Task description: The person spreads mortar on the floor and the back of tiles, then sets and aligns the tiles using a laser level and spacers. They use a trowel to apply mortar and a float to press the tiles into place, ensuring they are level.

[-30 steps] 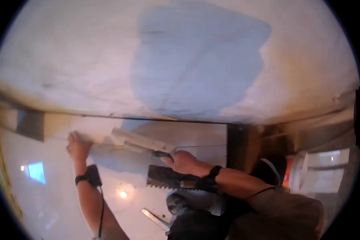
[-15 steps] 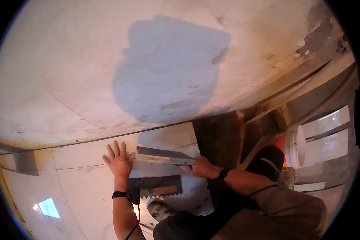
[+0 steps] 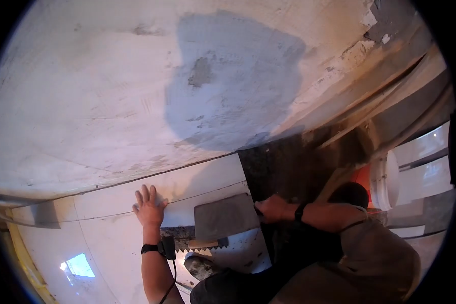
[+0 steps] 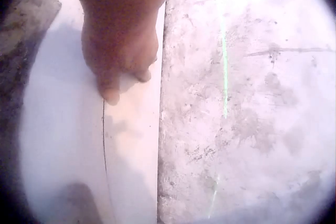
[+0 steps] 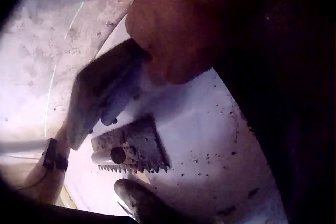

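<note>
My left hand (image 3: 150, 209) rests palm down, fingers spread, on the white floor tiles (image 3: 111, 228) near the wall. In the left wrist view its fingertips meet the tile beside a thin dark joint line. Over the tile's right part, my right hand (image 3: 274, 209) grips the handle of a grey rectangular float (image 3: 228, 215), whose broad face is turned up toward the head camera. The right wrist view shows the float (image 5: 100, 85) as a thick slab projecting from the curled fingers. A notched trowel (image 3: 177, 234) lies on the tile beneath it, teeth toward me, partly covered by the float.
A stained wall (image 3: 111, 111) rises along the tiles' far edge, with a green line (image 4: 225, 77) on it. Dark bare floor (image 3: 273, 164) borders the tiles on the right. Beyond stands a white and orange bucket (image 3: 387, 180). My shoe (image 3: 200, 266) is close to the trowel.
The float has turned from edge-on to show its broad face and shifted right with my right hand. My left hand spread out on the tile. The head view has swung too.
</note>
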`<state>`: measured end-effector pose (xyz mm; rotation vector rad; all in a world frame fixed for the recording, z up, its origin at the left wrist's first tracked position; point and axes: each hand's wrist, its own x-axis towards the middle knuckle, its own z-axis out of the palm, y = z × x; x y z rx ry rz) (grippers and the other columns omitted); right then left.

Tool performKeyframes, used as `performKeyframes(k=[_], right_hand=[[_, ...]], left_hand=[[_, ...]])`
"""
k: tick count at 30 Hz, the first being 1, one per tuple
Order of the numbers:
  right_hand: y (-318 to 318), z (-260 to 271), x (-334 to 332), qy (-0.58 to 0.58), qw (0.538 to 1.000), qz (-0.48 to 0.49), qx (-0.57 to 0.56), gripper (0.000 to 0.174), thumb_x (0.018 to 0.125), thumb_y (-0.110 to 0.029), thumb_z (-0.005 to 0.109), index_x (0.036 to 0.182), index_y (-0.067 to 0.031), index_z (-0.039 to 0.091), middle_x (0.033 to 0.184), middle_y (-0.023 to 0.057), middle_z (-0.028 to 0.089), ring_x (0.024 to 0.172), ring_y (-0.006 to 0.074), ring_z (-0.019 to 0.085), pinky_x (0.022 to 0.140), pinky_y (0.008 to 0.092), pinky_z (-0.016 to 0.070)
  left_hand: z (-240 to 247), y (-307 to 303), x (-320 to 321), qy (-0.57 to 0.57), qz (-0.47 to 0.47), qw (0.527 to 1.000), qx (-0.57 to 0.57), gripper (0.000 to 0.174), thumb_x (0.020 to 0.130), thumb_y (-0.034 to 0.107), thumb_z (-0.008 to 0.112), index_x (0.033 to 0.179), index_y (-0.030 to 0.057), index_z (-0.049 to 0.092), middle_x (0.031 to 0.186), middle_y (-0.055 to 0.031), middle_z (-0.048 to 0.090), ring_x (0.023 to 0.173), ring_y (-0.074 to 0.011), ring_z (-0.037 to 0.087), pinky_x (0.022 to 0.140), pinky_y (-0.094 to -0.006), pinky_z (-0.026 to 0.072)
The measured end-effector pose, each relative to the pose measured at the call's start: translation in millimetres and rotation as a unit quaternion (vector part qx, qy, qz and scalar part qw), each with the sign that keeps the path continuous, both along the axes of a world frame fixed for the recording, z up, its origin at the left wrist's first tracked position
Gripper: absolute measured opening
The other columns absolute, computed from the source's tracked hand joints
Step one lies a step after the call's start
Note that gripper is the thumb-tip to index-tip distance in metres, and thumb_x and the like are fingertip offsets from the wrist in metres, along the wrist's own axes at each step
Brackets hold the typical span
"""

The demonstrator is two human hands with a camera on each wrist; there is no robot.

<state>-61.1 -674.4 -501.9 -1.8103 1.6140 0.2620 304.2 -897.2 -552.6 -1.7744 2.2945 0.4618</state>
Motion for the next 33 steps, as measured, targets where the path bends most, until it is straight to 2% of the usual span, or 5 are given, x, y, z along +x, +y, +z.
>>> performKeyframes(k=[3,8,15,21,33], right_hand=[[8,0,-2,-0.060,0.998,-0.013,0.018,0.048,0.089,-0.048,0.062,0.101,-0.0018,0.062,0.085,0.0221,0.068,0.082,0.0404,0.067,0.073,0.0498,0.0535],[-68,138,-47,-0.020,0.986,0.058,0.157,0.053,0.095,-0.053,0.055,0.089,-0.0009,0.064,0.084,0.0216,0.068,0.080,0.0406,0.066,0.072,0.0484,0.0527],[-29,196,-139,0.098,0.940,-0.204,0.255,0.053,0.100,-0.049,0.050,0.110,0.0007,0.064,0.092,0.0224,0.067,0.086,0.0345,0.067,0.078,0.0450,0.0523],[81,145,-166,-0.012,0.915,-0.374,0.149,0.060,0.101,-0.050,0.048,0.136,-0.0012,0.052,0.106,0.0184,0.067,0.097,0.0287,0.065,0.085,0.0417,0.0509],[40,35,-138,-0.016,0.926,-0.344,0.155,0.058,0.100,-0.051,0.048,0.114,0.0039,0.062,0.078,0.0174,0.067,0.070,0.0281,0.067,0.067,0.0407,0.0542]], left_hand=[[0,15,1,0.071,0.004,0.996,-0.051,0.059,0.087,0.034,0.069,0.141,0.0182,0.050,0.153,-0.0097,0.041,0.142,-0.0331,0.035,0.109,-0.0586,0.0318],[6,79,29,0.263,-0.015,0.964,-0.028,0.032,0.085,0.016,0.070,0.112,-0.0014,0.068,0.117,-0.0219,0.067,0.110,-0.0394,0.063,0.097,-0.0454,0.0488],[-11,71,58,0.165,0.020,0.981,-0.097,0.072,0.077,0.022,0.079,0.140,0.0036,0.049,0.146,-0.0271,0.044,0.132,-0.0470,0.044,0.107,-0.0504,0.0406],[2,13,40,0.011,0.098,0.994,0.039,0.103,0.070,0.037,0.086,0.155,0.0177,0.030,0.163,-0.0167,0.018,0.148,-0.0414,0.021,0.105,-0.0617,0.0372],[-15,9,46,-0.010,0.081,0.996,0.029,0.109,0.067,0.038,0.087,0.156,0.0187,0.027,0.164,-0.0135,0.019,0.147,-0.0431,0.022,0.106,-0.0542,0.0429]])
